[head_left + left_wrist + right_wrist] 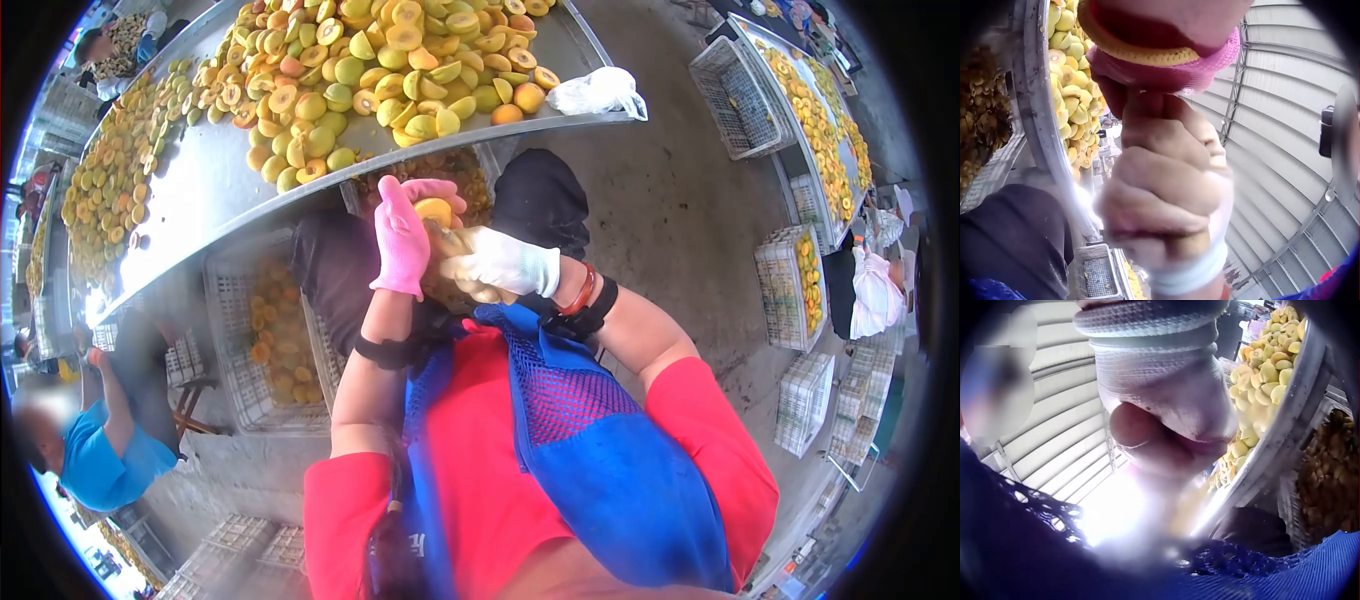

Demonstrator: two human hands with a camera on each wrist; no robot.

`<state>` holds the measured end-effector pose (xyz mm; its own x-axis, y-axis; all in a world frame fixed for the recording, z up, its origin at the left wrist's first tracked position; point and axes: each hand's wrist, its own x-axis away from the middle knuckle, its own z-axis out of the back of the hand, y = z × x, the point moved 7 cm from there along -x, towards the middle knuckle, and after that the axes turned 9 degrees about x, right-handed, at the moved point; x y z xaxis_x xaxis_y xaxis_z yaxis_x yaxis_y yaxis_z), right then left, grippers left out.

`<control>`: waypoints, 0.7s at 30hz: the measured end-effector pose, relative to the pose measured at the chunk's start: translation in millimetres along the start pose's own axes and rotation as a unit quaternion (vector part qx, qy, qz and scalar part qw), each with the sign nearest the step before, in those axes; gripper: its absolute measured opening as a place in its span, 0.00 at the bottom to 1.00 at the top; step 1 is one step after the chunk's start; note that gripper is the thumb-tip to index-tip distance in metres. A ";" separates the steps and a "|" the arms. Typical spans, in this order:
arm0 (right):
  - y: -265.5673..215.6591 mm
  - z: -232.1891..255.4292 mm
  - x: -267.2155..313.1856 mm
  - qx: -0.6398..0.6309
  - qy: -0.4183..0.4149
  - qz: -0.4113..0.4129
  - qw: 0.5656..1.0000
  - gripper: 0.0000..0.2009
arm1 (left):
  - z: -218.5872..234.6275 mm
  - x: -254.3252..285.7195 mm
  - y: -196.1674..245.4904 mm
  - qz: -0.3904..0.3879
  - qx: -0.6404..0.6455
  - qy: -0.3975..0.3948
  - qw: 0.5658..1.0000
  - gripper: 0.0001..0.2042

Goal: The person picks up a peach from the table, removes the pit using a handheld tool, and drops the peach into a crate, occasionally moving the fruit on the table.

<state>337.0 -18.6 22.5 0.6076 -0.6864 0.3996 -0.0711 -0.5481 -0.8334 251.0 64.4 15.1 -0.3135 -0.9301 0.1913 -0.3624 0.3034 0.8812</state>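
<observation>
My left hand (398, 235), in a pink glove, holds a yellow peach (434, 211) between thumb and fingers. Up against it is my right hand (492, 262), in a white glove with its fingers curled into a fist. From the right fist, in the right wrist view, sticks the rounded brown end of what looks like a handle (1134, 425); the rest is hidden in the hand. The left wrist view shows the curled right fingers (1163, 181) close below the pink glove (1210, 72), the peach hidden there. A heap of halved peaches (400, 70) lies in front of both hands.
The metal table (210, 225) has a raised edge just beyond the hands, with a white plastic bag (598, 92) at its corner. Below stands a crate of peach pieces (280, 335). Another person (110, 440) sits at the left. More crates (740, 95) stand at the right.
</observation>
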 end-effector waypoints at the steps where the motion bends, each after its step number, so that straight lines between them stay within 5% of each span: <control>1: -0.3 -1.1 2.4 -0.017 -0.008 -0.015 1.000 0.04 | -1.5 0.7 -0.5 -0.007 -0.004 -0.022 1.000 0.43; 6: 9.3 -17.4 10.3 -0.065 -0.156 -0.054 0.984 0.04 | -11.7 7.2 4.1 -0.011 -0.013 -0.170 0.985 0.43; 10: 6.1 -23.2 4.5 -0.118 -0.078 -0.017 0.990 0.07 | -4.3 1.9 11.1 -0.027 0.047 -0.135 0.989 0.42; 14: 23.2 -15.7 -7.7 -0.121 -0.050 0.019 0.991 0.07 | 39.5 -0.9 37.2 -0.122 0.080 0.048 0.988 0.41; 18: 35.9 6.8 -6.5 0.128 0.120 -0.019 0.984 0.05 | 133.1 30.3 67.8 -0.210 0.001 0.278 0.937 0.32; 21: 44.8 18.3 -1.5 0.201 0.181 -0.034 0.962 0.07 | 211.4 70.4 93.2 -0.247 -0.284 0.400 0.836 0.24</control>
<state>347.4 -33.3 -22.4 0.2802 -0.8168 0.5043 0.3151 -0.4180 -0.8521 9.6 70.9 19.4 0.5208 -0.8226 -0.2284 0.2721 -0.0937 0.9577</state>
